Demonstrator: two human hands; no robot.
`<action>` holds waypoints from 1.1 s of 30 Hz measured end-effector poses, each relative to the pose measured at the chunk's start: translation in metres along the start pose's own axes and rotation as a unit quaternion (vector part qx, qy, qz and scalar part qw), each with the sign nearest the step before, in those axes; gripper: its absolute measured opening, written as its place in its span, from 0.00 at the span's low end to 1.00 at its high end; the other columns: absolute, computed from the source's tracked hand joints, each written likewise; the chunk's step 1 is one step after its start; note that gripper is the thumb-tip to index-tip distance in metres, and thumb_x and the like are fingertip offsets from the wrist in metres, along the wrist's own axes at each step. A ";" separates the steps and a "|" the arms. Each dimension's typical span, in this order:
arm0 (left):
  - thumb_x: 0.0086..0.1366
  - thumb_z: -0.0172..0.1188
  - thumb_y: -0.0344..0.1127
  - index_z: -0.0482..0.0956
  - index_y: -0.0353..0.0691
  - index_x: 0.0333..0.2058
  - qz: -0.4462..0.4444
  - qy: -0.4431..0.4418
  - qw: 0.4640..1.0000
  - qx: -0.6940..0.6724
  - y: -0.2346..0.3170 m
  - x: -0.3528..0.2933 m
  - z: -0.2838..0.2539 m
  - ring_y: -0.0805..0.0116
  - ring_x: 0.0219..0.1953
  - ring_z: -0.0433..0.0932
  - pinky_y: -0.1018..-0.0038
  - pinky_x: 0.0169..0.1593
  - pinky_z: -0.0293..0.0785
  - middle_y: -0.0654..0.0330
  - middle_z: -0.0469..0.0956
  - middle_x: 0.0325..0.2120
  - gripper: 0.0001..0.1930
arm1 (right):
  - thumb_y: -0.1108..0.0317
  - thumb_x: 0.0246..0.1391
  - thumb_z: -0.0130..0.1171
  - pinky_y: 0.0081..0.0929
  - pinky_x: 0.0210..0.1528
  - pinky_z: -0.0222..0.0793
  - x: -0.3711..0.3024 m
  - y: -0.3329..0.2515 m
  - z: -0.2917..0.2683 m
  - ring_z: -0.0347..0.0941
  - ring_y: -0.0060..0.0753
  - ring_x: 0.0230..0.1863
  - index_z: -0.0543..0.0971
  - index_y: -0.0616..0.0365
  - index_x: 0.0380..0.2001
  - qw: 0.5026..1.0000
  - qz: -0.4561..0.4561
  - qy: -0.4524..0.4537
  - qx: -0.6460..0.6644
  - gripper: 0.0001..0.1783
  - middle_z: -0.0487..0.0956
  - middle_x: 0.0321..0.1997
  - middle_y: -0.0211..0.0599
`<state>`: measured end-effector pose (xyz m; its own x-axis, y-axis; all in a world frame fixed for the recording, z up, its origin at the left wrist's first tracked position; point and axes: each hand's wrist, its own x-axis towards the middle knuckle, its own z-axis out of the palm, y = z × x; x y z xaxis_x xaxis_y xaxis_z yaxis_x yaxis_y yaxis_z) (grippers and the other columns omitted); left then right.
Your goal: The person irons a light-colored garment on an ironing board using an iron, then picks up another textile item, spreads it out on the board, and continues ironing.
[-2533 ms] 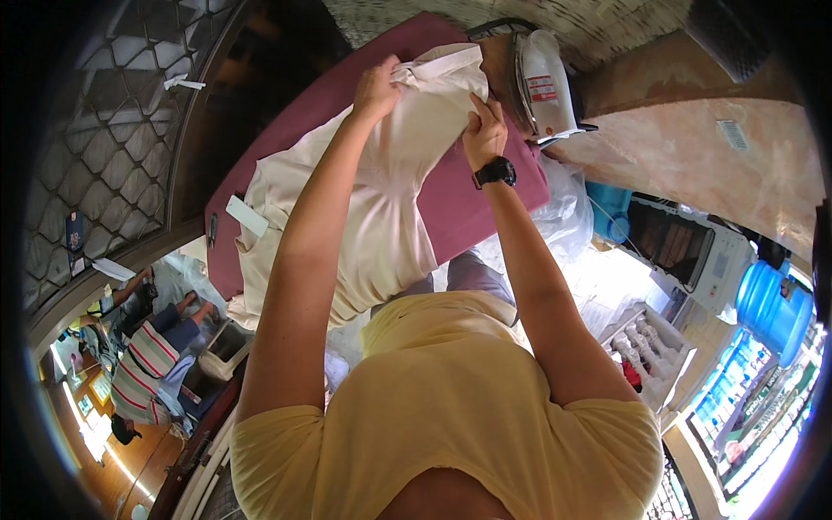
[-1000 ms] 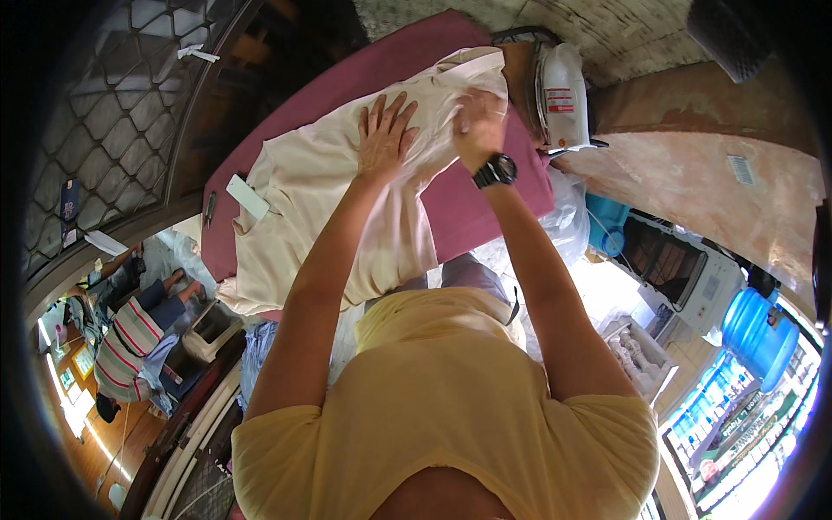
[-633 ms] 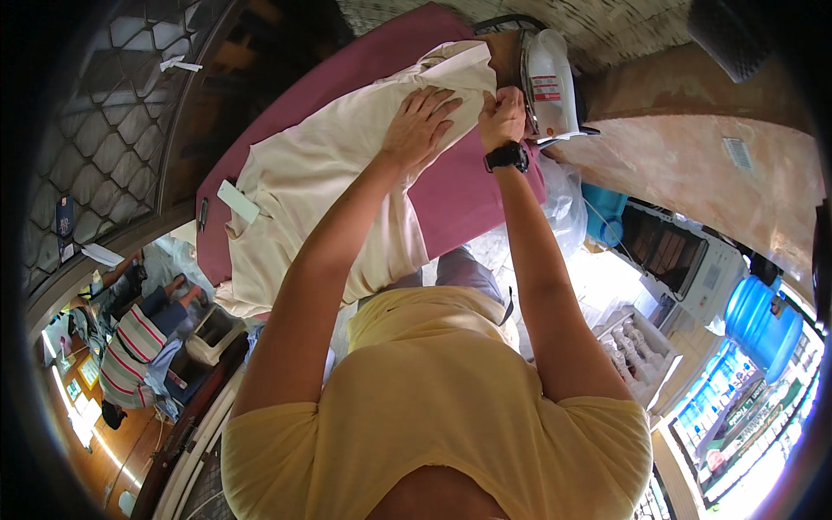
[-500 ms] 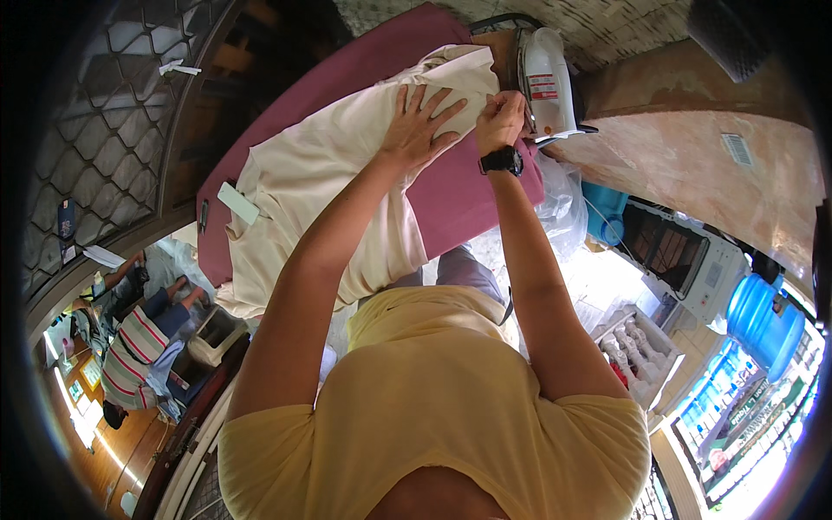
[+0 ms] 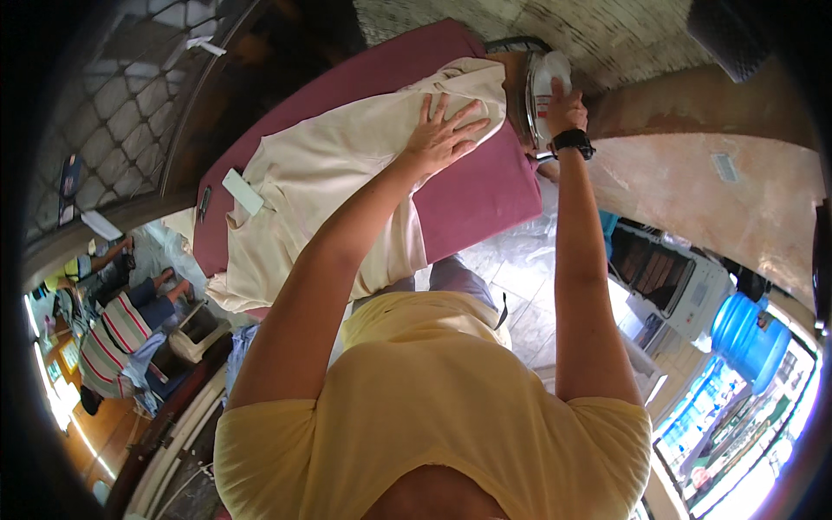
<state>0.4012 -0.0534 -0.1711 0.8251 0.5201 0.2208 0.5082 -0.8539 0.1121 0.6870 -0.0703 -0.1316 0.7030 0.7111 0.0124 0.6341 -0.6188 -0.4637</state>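
A cream-coloured garment (image 5: pixel 321 186) lies spread over a maroon padded ironing board (image 5: pixel 485 199). My left hand (image 5: pixel 444 139) rests flat on the cloth near its far right end, fingers spread. My right hand (image 5: pixel 568 114) is at a white clothes iron (image 5: pixel 541 91) on the stand at the board's right end, its fingers closing around the handle. The palm side of that grip is hidden. A black watch is on my right wrist. Some wrinkles show in the garment beside my left hand.
A pale rectangular object (image 5: pixel 243 192) lies on the garment's left part, and a dark pen-like item (image 5: pixel 204 204) sits on the board. A metal lattice gate stands at left; beyond it is a person in a striped shirt (image 5: pixel 126 334). Blue water jug (image 5: pixel 750 340) at right.
My right hand has moved right from the garment's edge to the iron on its stand. My left hand stays flat on the cloth. The view has shifted slightly.
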 end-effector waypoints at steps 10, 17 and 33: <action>0.65 0.56 0.36 0.77 0.44 0.43 -0.307 0.181 0.927 -0.118 -0.129 -0.089 -0.098 0.52 0.46 0.73 0.58 0.50 0.67 0.56 0.77 0.41 0.09 | 0.28 0.47 0.56 0.37 0.31 0.75 -0.055 -0.084 -0.107 0.81 0.40 0.27 0.84 0.56 0.38 0.954 -0.278 -0.101 -0.048 0.38 0.82 0.25 0.43; 0.58 0.66 0.45 0.76 0.44 0.34 -0.251 -0.035 0.960 -0.119 -0.180 -0.116 -0.091 0.56 0.45 0.73 0.58 0.45 0.70 0.59 0.75 0.38 0.13 | 0.28 0.44 0.59 0.36 0.29 0.77 -0.132 -0.143 -0.024 0.81 0.42 0.26 0.85 0.53 0.34 0.854 -0.499 -0.136 -0.059 0.36 0.81 0.22 0.44; 0.42 0.66 0.67 0.75 0.54 0.58 -0.481 -0.201 0.795 -0.309 -0.224 -0.142 -0.110 0.58 0.65 0.59 0.50 0.70 0.41 0.59 0.66 0.61 0.44 | 0.24 0.49 0.48 0.49 0.47 0.73 -0.134 -0.202 0.017 0.78 0.60 0.42 0.82 0.59 0.42 0.884 -0.342 -0.312 -0.063 0.44 0.81 0.36 0.59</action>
<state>0.1427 0.0619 -0.1213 0.2033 0.7972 -0.5685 0.8358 0.1612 0.5249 0.4593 -0.0355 -0.0547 -0.1481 0.9550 -0.2569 0.9008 0.0230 -0.4337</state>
